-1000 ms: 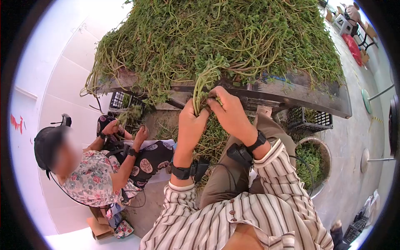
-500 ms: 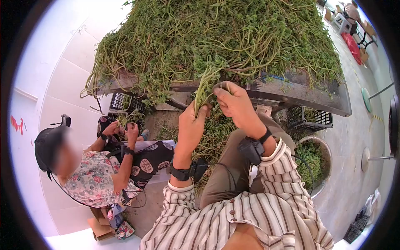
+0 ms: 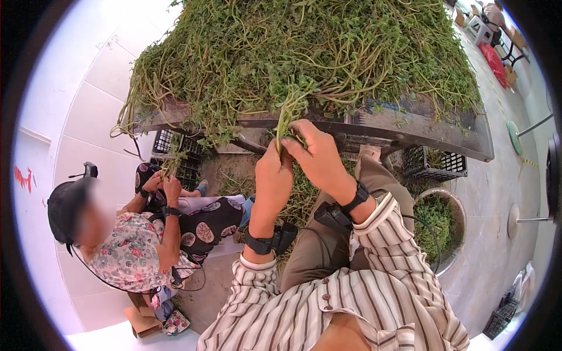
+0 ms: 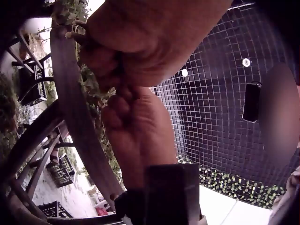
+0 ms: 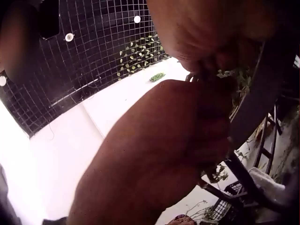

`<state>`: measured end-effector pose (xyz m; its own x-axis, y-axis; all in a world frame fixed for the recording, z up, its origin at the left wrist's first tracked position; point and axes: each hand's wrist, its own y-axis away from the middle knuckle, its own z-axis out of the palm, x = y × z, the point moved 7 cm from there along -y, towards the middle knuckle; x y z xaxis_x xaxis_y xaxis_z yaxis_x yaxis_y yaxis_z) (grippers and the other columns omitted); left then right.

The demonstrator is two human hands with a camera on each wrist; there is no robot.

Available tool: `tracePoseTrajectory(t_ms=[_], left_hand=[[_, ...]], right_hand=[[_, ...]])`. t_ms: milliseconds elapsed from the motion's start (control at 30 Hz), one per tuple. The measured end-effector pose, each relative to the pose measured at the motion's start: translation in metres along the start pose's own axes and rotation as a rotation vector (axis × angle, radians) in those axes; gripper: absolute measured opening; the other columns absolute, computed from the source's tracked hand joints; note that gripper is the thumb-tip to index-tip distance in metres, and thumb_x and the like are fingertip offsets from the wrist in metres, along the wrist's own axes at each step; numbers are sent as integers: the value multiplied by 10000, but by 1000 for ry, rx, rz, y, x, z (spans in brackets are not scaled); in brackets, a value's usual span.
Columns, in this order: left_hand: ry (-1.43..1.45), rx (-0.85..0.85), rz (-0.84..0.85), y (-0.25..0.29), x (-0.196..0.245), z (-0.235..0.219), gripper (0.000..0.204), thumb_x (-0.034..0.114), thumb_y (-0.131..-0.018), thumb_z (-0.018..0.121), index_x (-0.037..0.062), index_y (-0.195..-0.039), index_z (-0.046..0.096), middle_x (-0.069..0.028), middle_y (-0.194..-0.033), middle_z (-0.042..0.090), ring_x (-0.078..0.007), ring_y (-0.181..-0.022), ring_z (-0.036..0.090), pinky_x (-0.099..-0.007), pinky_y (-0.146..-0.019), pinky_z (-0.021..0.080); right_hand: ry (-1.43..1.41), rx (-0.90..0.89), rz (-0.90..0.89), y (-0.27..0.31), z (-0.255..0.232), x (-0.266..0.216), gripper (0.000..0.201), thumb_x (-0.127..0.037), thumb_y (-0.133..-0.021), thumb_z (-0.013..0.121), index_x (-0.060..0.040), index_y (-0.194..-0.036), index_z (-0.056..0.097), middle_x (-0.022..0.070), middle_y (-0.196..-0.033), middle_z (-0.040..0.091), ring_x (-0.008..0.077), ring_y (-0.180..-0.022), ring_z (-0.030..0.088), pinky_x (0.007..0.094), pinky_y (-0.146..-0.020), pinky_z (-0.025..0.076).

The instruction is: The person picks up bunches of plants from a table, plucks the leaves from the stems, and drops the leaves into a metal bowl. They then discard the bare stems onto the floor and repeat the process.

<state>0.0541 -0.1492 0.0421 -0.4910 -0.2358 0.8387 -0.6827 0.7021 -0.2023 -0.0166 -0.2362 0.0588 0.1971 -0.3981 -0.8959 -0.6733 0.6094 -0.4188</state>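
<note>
In the head view a small upright bunch of green stems (image 3: 284,120) stands in the left hand (image 3: 273,175), gripped between thumb and curled fingers. The right hand (image 3: 319,155) is beside it, its thumb and fingertips pinching at the stems near the left thumb. Both hands are held just in front of the edge of a table (image 3: 433,131) heaped with leafy green plants (image 3: 304,52). The left wrist view shows the left hand (image 4: 150,42) close against the right hand (image 4: 138,126), fingers curled; the stems between them are mostly hidden.
At the left a seated person (image 3: 126,245) in a floral top handles greens. Black crates (image 3: 436,164) stand under the table, and a round tub (image 3: 459,234) of greens is at the right. Loose greens (image 3: 298,202) lie on the floor below the hands.
The right hand first moved away to the right from the bunch, then came back against it beside the left hand. The left hand keeps hold of the stems. The seated person's hands have come together.
</note>
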Motion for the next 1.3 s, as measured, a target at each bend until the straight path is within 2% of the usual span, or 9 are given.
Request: tracePoseTrajectory(t_ms=[200, 367, 433, 467, 567, 667, 900, 1167, 1300], left_hand=[[-54, 23, 65, 5, 19, 6, 159, 88, -887, 451, -8, -1006, 495, -243, -787, 561, -453, -743, 516, -416, -582, 419], [-79, -5, 62, 4, 22, 7, 184, 128, -905, 447, -1, -1028, 493, -232, -760, 549, -434, -674, 494, -397, -575, 413], [-97, -18, 77, 5, 23, 7, 226, 161, -912, 462, -23, -1025, 525, -152, -726, 558, -250, -609, 514, -313, -570, 408], [-97, -19, 78, 6, 22, 7, 226, 161, -912, 462, -23, -1025, 525, -152, -726, 558, -250, -609, 514, -313, -570, 408], [86, -37, -73, 14, 6, 3, 198, 168, -911, 471, -10, -973, 531, -112, -617, 472, -186, -538, 448, -307, -512, 367], [466, -59, -238, 18, -9, -2, 187, 175, -913, 469, 16, -933, 565, 46, -599, 410, -34, -529, 319, -204, -479, 267], [475, -73, -256, 9, -6, -3, 138, 88, -873, 455, 17, -950, 545, -9, -646, 543, -28, -497, 377, -191, -440, 286], [456, -142, -251, 5, -4, -1, 152, 85, -870, 446, 15, -949, 555, -29, -704, 602, -21, -482, 385, -186, -427, 303], [377, -157, -233, 6, -7, 2, 158, 84, -874, 446, 9, -944, 567, -21, -683, 603, -24, -489, 387, -192, -442, 312]], right_hand=[[138, 54, -121, -2, -8, -2, 134, -95, -843, 527, 18, -909, 497, 203, -684, 535, 348, -594, 524, 361, -544, 416], [-320, 125, 233, -6, -10, 31, 103, -104, -867, 496, -7, -841, 472, 70, -618, 503, 168, -505, 472, 297, -474, 380], [-505, 127, 355, -7, -15, 39, 90, -102, -880, 480, -13, -865, 482, 29, -642, 475, 103, -508, 423, 236, -445, 334], [-692, 131, 478, -6, -16, 45, 84, -100, -893, 463, -20, -889, 491, -12, -665, 447, 37, -511, 374, 176, -417, 288], [-959, 356, 424, -15, -47, 51, 79, -108, -890, 463, -31, -883, 478, -22, -662, 410, 35, -485, 318, 184, -396, 248], [-1047, 264, 361, -22, -60, 43, 56, -97, -867, 485, -59, -828, 473, 8, -671, 461, 56, -466, 361, 188, -387, 262], [-997, -38, 589, -3, -11, 26, 99, -107, -844, 522, -35, -912, 522, 50, -743, 526, 56, -479, 385, 181, -382, 248], [-886, -101, 574, 1, 0, 38, 115, -108, -865, 524, -10, -915, 558, -21, -650, 470, 23, -427, 330, 175, -379, 241], [-522, -133, 451, 0, 4, 25, 126, -117, -844, 546, 8, -856, 544, -3, -614, 493, 44, -440, 395, 205, -387, 291]])
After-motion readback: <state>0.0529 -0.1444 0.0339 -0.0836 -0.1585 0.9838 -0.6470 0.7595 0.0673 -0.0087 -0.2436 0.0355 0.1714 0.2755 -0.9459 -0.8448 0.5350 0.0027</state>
